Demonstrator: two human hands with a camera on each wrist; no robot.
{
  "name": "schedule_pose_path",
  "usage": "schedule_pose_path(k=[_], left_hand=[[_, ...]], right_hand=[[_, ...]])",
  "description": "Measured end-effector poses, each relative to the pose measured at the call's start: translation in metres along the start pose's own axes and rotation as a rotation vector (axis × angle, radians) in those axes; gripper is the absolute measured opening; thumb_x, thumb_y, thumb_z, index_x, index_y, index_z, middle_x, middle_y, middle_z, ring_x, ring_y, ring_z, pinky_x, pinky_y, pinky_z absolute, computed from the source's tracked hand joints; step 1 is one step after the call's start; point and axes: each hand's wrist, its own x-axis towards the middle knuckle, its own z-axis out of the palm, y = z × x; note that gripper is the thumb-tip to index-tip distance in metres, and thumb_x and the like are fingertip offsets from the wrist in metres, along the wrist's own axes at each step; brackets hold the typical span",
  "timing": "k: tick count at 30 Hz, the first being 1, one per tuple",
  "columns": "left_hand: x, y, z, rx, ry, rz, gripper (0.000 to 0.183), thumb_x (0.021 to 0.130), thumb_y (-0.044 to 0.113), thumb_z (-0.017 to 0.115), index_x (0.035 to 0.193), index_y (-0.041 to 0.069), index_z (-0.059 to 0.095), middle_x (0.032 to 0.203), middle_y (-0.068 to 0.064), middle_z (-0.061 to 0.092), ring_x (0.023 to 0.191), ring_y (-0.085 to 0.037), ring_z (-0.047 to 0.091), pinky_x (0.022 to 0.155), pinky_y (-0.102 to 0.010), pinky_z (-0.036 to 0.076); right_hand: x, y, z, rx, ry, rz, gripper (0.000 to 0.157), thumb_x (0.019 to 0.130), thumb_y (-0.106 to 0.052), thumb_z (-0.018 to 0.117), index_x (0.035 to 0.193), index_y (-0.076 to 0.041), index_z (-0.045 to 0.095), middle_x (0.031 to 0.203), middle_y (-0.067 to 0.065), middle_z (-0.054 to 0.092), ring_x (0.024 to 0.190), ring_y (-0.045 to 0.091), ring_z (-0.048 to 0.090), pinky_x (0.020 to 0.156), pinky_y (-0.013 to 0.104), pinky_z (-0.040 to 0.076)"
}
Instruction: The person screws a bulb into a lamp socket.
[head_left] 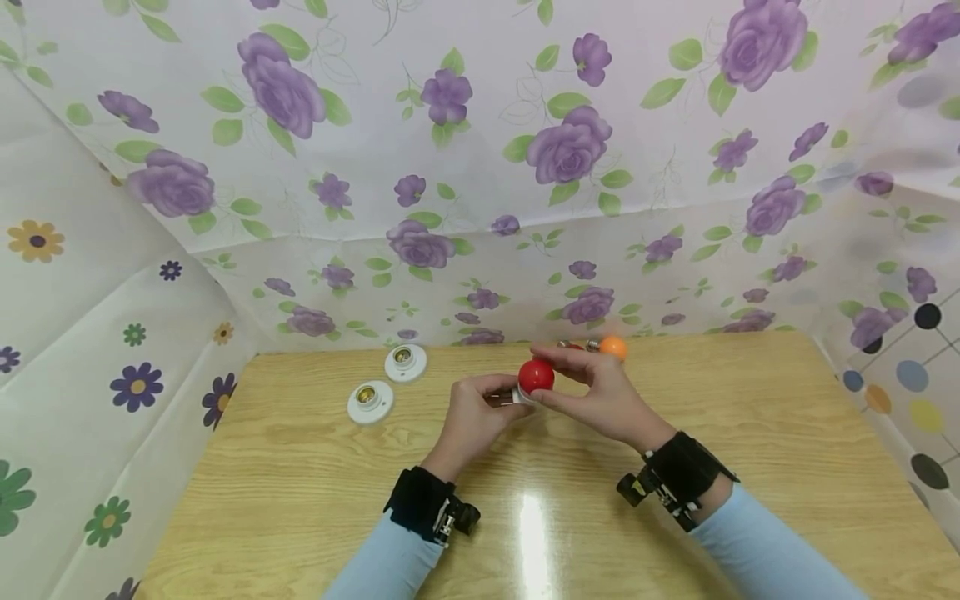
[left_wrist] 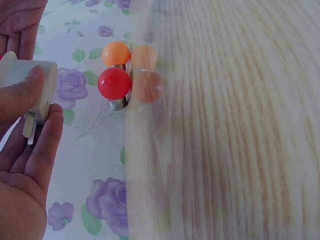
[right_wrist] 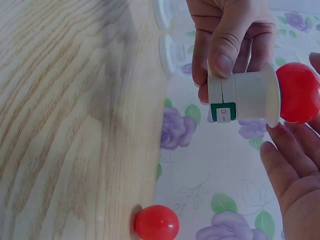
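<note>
A white plug-in lamp socket (right_wrist: 250, 95) has a green-framed rocker switch on its side and metal prongs (left_wrist: 29, 125) at its end. My left hand (head_left: 480, 410) pinches the socket's plug end between thumb and fingers. A round red bulb (head_left: 536, 377) sits in the socket's mouth, against the flange. Around that bulb my right hand (head_left: 603, 396) has its thumb and fingers, thumb low by the flange and a finger over the top. In the right wrist view several fingers of the right hand (right_wrist: 300, 180) extend below the bulb. The bulb's screw base is hidden.
Two round white lamp holders (head_left: 371, 402) (head_left: 406, 362) stand at the table's back left. Behind my right hand lie an orange bulb (head_left: 613, 348) and another red bulb (left_wrist: 114, 84). The wooden table (head_left: 300, 500) meets a flowered cloth wall (head_left: 420, 292) at the back.
</note>
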Motion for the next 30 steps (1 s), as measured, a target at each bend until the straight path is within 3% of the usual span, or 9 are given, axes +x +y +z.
schedule_pose_path(k=[7, 13, 25, 30], left_hand=[[0.0, 0.0, 0.0, 0.003, -0.005, -0.01, 0.031, 0.073, 0.012, 0.078, 0.103, 0.018, 0.07, 0.096, 0.009, 0.066, 0.084, -0.011, 0.063, 0.071, -0.028, 0.051], [0.0, 0.0, -0.001, 0.004, -0.003, -0.002, 0.031, 0.074, 0.012, 0.078, 0.103, 0.018, 0.07, 0.096, 0.009, 0.066, 0.085, -0.011, 0.063, 0.072, -0.028, 0.051], [0.0, 0.001, 0.001, 0.012, 0.017, 0.025, 0.03, 0.075, 0.013, 0.077, 0.104, 0.017, 0.07, 0.097, 0.008, 0.066, 0.086, -0.011, 0.063, 0.073, -0.028, 0.051], [0.0, 0.001, 0.004, 0.037, 0.051, 0.036, 0.028, 0.076, 0.014, 0.077, 0.103, 0.018, 0.07, 0.097, 0.009, 0.066, 0.084, -0.011, 0.063, 0.071, -0.027, 0.051]], right_hand=[[0.002, 0.02, 0.0, -0.022, -0.032, 0.023, 0.047, 0.085, -0.027, 0.068, 0.129, -0.024, 0.054, 0.128, -0.008, 0.053, 0.118, 0.013, 0.047, 0.098, 0.037, 0.036], [0.002, 0.023, 0.0, -0.013, -0.026, 0.007, 0.045, 0.084, -0.03, 0.069, 0.127, -0.026, 0.056, 0.126, -0.006, 0.055, 0.117, 0.011, 0.049, 0.095, 0.033, 0.038], [0.002, 0.021, 0.005, -0.031, 0.071, 0.024, 0.044, 0.079, -0.031, 0.073, 0.121, -0.021, 0.062, 0.113, -0.009, 0.062, 0.108, 0.011, 0.055, 0.09, 0.033, 0.043], [0.001, 0.011, 0.009, -0.034, 0.135, 0.015, 0.042, 0.078, -0.024, 0.075, 0.118, -0.017, 0.064, 0.109, -0.004, 0.064, 0.103, 0.012, 0.058, 0.088, 0.031, 0.044]])
